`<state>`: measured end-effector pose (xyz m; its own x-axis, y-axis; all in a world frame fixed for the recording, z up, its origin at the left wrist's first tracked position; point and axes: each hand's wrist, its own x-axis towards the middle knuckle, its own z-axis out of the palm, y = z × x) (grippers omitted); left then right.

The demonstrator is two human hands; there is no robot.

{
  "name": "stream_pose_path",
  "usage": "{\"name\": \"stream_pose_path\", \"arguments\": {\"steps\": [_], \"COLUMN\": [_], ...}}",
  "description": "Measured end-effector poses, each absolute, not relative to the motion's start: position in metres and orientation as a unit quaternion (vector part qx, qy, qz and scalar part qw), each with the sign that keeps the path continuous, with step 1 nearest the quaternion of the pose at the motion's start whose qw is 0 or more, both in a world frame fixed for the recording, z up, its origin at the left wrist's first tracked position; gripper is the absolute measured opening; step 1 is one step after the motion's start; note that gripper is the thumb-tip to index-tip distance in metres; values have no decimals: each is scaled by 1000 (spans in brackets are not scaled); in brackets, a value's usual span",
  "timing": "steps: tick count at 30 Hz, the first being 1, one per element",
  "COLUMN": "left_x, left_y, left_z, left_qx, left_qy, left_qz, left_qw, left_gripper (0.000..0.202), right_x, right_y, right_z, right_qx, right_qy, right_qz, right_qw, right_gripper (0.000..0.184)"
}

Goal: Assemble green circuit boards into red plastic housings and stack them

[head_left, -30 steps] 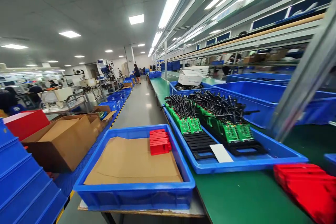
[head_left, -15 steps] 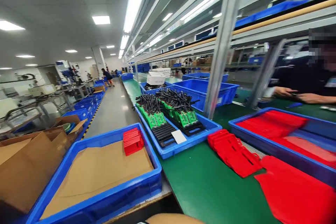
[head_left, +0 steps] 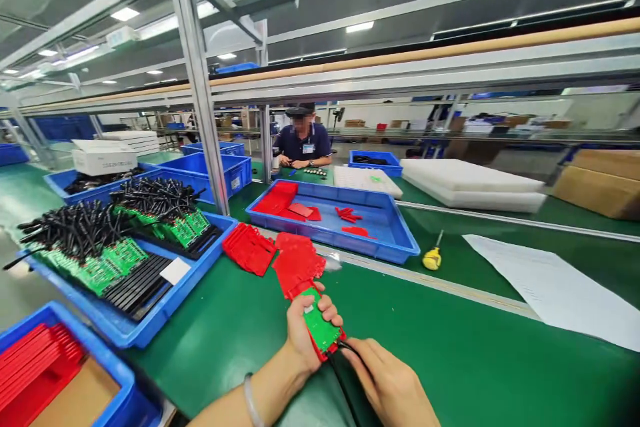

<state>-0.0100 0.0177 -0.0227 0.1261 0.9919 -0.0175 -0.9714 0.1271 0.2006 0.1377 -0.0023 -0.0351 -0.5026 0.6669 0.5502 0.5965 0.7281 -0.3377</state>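
In the middle of the view, my left hand point(head_left: 301, 327) is closed around a red plastic housing point(head_left: 319, 352) with a green circuit board point(head_left: 320, 325) lying in it. My left thumb and fingers wrap over its two long sides. At the near end of the board, my right hand point(head_left: 385, 377) pinches a black cable point(head_left: 350, 347) close to where it meets the housing. The cable hangs down between my hands. Just beyond the housing lie loose red plastic parts point(head_left: 299, 257) and a stack of red shells point(head_left: 249, 249) on the green bench point(head_left: 450, 347).
A blue tray point(head_left: 400, 243) with red pieces stands ahead. Left is a blue tray point(head_left: 170, 303) of circuit boards with black cables; nearer, another point(head_left: 125, 373) holds red shells. A yellow-handled screwdriver point(head_left: 432, 258) and paper sheets point(head_left: 550, 280) lie right. A person point(head_left: 305, 140) sits opposite.
My view has swung to the right. Both hands have come into view, the left gripping the red housing with its board and the right on the cable.
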Motion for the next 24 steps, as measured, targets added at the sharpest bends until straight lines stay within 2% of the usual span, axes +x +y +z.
{"name": "stream_pose_path", "arguments": {"steps": [3,6,10,13,15,18,21,24], "left_x": [-9,-7,-6,-5,-5,-3,-2,-3], "left_y": [16,14,12,10,9,7,8,11], "left_z": [-22,-20,-15,-12,-9,-8,-7,-6], "left_qx": [80,106,116,116,132,149,158,151], "left_qy": [78,83,92,88,82,73,60,50], "left_qz": [665,675,683,695,708,720,718,714], "left_qw": [739,725,716,704,689,674,675,682], "left_gripper": [18,18,21,22,22,25,26,26], "right_x": [136,136,127,117,110,105,105,108], "right_y": [-3,-4,-5,-4,-3,-1,2,1], "right_z": [-35,-35,-38,-44,-47,-50,-54,-57], "right_qx": [-382,-408,-456,-460,-428,-360,-331,-351], "right_qy": [-865,-847,-751,-616,-522,-397,-306,-329], "right_qz": [63,140,360,536,638,764,830,812], "right_qw": [320,310,314,348,371,360,330,331], "right_gripper": [34,38,43,48,51,52,59,62]}}
